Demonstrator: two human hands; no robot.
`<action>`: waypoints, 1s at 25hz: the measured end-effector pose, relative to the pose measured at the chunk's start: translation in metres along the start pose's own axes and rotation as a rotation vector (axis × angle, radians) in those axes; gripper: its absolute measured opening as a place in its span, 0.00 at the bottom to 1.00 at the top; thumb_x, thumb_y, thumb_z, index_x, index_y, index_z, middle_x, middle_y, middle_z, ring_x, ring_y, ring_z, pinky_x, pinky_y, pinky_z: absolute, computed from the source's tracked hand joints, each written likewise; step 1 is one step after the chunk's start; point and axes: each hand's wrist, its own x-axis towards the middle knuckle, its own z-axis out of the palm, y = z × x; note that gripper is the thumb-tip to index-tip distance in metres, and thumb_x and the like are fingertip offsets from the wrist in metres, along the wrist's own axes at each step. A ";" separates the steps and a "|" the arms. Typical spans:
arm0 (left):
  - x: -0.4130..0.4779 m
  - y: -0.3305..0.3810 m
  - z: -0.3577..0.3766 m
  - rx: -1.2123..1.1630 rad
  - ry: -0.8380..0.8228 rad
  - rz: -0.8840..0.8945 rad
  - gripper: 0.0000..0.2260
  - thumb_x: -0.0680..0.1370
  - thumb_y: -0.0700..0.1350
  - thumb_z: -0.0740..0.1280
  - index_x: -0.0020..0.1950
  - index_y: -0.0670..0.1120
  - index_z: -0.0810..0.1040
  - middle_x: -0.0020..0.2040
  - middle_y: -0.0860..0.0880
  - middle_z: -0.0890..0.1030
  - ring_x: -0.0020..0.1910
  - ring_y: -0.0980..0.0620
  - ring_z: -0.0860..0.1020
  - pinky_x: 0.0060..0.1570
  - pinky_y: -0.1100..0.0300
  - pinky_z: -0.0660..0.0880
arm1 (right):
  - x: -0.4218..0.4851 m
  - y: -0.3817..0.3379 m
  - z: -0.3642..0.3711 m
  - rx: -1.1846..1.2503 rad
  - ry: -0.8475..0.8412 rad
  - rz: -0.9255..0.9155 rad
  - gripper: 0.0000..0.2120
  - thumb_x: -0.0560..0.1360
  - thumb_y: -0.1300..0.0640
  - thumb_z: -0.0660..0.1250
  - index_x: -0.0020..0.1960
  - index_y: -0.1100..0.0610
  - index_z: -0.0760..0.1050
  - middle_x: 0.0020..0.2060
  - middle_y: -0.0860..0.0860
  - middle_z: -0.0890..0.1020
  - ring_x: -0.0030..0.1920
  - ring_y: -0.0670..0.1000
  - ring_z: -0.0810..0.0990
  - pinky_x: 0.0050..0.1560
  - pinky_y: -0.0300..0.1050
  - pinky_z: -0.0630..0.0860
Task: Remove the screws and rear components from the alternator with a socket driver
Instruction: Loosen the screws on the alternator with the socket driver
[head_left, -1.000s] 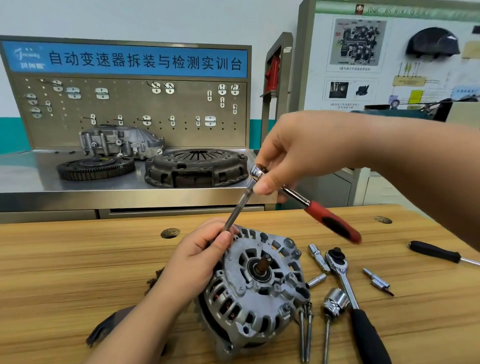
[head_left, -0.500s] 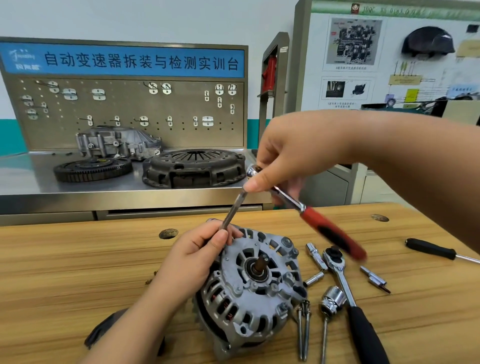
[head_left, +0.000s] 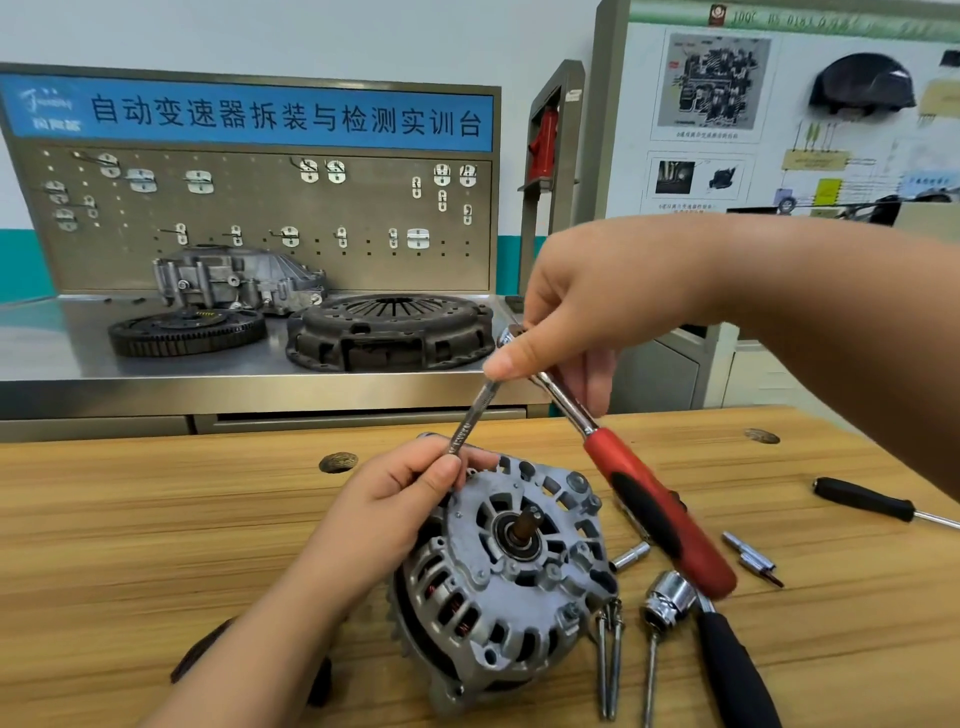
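A silver alternator lies tilted on the wooden bench, shaft end facing me. My left hand rests on its upper left rim and pinches the lower end of a slim extension bar. The bar's tip at the housing is hidden by my fingers. My right hand grips the head of a red-handled ratchet at the top of the bar. Its handle slants down to the right above the bench.
Two long bolts, a socket on an extension, a black-handled ratchet, small sockets, bits and a screwdriver lie right of the alternator. A dark part lies under my left forearm. Behind stands a steel bench with a clutch plate.
The ratchet handle has swung clockwise toward me, from pointing right to slanting down over the loose tools. My left hand keeps its hold on the bar.
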 end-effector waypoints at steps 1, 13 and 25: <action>0.000 0.000 -0.001 -0.023 -0.007 0.003 0.11 0.75 0.49 0.60 0.41 0.48 0.79 0.55 0.55 0.82 0.54 0.53 0.80 0.53 0.50 0.77 | 0.002 0.002 0.000 -0.083 0.031 -0.052 0.17 0.70 0.40 0.68 0.35 0.54 0.77 0.27 0.41 0.82 0.29 0.38 0.80 0.39 0.38 0.73; -0.002 0.003 -0.004 -0.071 -0.028 -0.007 0.11 0.74 0.51 0.60 0.44 0.53 0.82 0.56 0.56 0.82 0.56 0.56 0.79 0.50 0.58 0.78 | 0.007 0.000 0.002 -0.296 0.157 -0.123 0.10 0.69 0.43 0.70 0.40 0.49 0.76 0.32 0.40 0.82 0.35 0.42 0.81 0.40 0.40 0.74; -0.001 0.005 -0.009 -0.099 -0.053 -0.023 0.12 0.74 0.51 0.61 0.47 0.51 0.83 0.58 0.57 0.81 0.59 0.58 0.77 0.54 0.59 0.76 | 0.002 -0.004 0.002 -0.332 0.224 -0.216 0.06 0.70 0.46 0.73 0.41 0.42 0.75 0.29 0.39 0.79 0.34 0.38 0.77 0.40 0.36 0.71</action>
